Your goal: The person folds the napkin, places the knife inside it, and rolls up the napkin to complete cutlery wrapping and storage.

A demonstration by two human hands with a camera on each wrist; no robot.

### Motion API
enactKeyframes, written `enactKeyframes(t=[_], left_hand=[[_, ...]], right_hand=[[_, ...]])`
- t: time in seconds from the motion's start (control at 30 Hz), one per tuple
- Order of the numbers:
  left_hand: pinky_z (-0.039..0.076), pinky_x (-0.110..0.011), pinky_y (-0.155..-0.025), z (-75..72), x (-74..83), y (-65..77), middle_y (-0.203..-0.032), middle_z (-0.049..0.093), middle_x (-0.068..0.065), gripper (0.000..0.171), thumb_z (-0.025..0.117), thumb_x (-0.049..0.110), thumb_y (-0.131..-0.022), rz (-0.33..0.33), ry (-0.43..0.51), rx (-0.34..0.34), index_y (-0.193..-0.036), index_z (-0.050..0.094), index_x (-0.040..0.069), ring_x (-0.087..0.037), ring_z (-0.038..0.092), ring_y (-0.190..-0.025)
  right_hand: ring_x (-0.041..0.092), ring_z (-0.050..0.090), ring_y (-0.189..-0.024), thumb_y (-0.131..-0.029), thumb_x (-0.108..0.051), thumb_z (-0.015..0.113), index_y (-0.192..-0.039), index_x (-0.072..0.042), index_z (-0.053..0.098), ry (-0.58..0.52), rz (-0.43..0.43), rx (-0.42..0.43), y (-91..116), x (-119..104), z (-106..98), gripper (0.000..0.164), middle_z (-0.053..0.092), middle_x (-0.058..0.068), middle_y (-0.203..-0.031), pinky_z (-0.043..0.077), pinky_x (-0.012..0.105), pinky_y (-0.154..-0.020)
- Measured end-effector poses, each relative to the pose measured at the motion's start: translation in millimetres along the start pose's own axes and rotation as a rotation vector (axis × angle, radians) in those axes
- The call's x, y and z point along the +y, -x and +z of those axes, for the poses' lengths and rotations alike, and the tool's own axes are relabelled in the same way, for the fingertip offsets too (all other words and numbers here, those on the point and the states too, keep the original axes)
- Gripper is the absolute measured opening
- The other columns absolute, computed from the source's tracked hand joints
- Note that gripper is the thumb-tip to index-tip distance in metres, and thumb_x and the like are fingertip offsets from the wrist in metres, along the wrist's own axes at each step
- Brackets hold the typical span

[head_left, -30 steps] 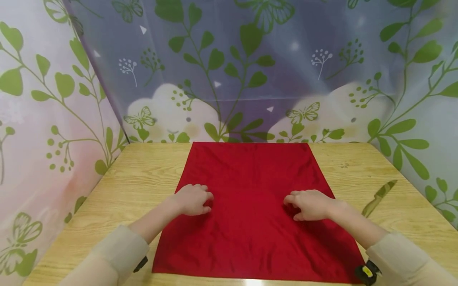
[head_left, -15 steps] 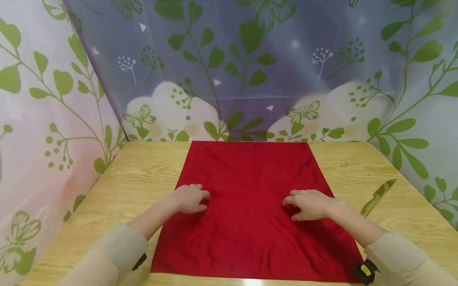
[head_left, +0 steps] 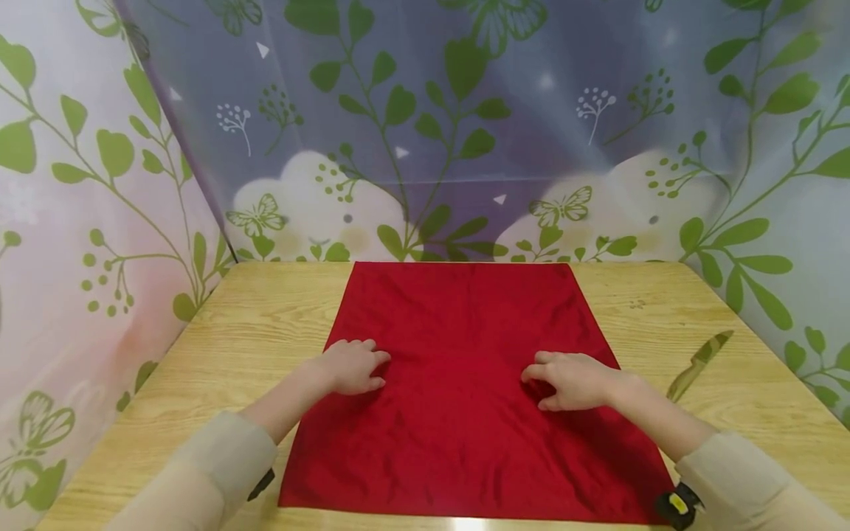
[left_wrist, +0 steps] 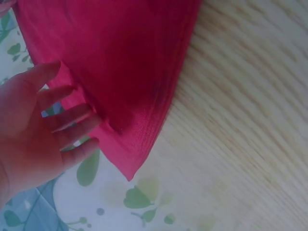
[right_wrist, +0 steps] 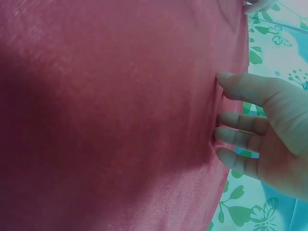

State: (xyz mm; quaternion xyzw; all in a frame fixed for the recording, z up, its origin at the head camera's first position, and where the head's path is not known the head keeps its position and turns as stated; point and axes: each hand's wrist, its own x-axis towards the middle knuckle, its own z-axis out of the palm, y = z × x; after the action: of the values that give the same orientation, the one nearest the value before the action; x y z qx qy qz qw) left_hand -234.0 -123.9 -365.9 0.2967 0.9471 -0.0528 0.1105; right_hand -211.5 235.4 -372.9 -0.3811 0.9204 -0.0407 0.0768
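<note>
While the red cloth (head_left: 458, 391) lies spread approx. flat on the table (head_left: 226, 332), a knife (head_left: 700, 365) sits to its R, apart, w/ a leaf-print backdrop (head_left: 445, 96) behind. Your forearms (head_left: 671, 420) hide bits of its side edges. Your L hand (head_left: 352, 366) & R hand (head_left: 574, 380) touch it, fingers spread, slightly bent; can't tell how hard they press.

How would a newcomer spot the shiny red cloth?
Find the pale wooden table before the leaf-patterned backdrop. Across its middle, beneath the left hand and right hand, spreads the cloth. Its broad, solid red sets it apart from the slim yellowish knife.
</note>
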Motion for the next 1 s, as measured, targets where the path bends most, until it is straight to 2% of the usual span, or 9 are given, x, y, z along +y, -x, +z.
enactKeyframes(t=[0.17,0.33,0.6,1.0], left_hand=[[0.043,-0.045,-0.08,4.2,-0.5,-0.9,-0.108,0.053,-0.015,0.044,0.061,0.032,-0.088,-0.038,-0.024,-0.003,-0.125,0.057,0.008,-0.033,0.054,-0.1],[0.043,-0.046,-0.082,5.5,-3.1,-3.0,-0.11,0.055,-0.015,0.043,0.062,0.031,-0.087,-0.041,-0.007,-0.002,-0.124,0.058,0.009,-0.033,0.053,-0.103],[0.044,-0.047,-0.083,2.4,-7.0,-7.2,-0.112,0.056,-0.016,0.041,0.061,0.028,-0.088,-0.039,-0.003,0.002,-0.124,0.058,0.01,-0.033,0.053,-0.104],[0.043,-0.047,-0.083,5.5,-8.7,-10.4,-0.113,0.055,-0.016,0.043,0.061,0.031,-0.088,-0.043,-0.009,-0.008,-0.125,0.057,0.01,-0.033,0.052,-0.104]], right_hand=[[0.014,0.05,-0.084,-0.076,-0.021,0.075,-0.107,-0.012,0.063,0.001,-0.009,0.019,0,1,2,0.035,0.049,-0.002,-0.095,0.046,0.029,-0.067],[0.021,0.051,-0.095,-0.076,-0.021,0.075,-0.107,-0.012,0.062,0.009,-0.002,0.023,0,0,2,0.035,0.051,0.003,-0.104,0.048,0.034,-0.073],[0.022,0.051,-0.098,-0.077,-0.022,0.074,-0.108,-0.012,0.062,0.008,0.008,0.013,-4,1,0,0.034,0.051,0.002,-0.106,0.048,0.034,-0.075],[0.023,0.051,-0.1,-0.078,-0.02,0.073,-0.11,-0.012,0.061,0.005,0.012,0.021,-2,4,-1,0.035,0.051,0.003,-0.107,0.048,0.036,-0.077]])
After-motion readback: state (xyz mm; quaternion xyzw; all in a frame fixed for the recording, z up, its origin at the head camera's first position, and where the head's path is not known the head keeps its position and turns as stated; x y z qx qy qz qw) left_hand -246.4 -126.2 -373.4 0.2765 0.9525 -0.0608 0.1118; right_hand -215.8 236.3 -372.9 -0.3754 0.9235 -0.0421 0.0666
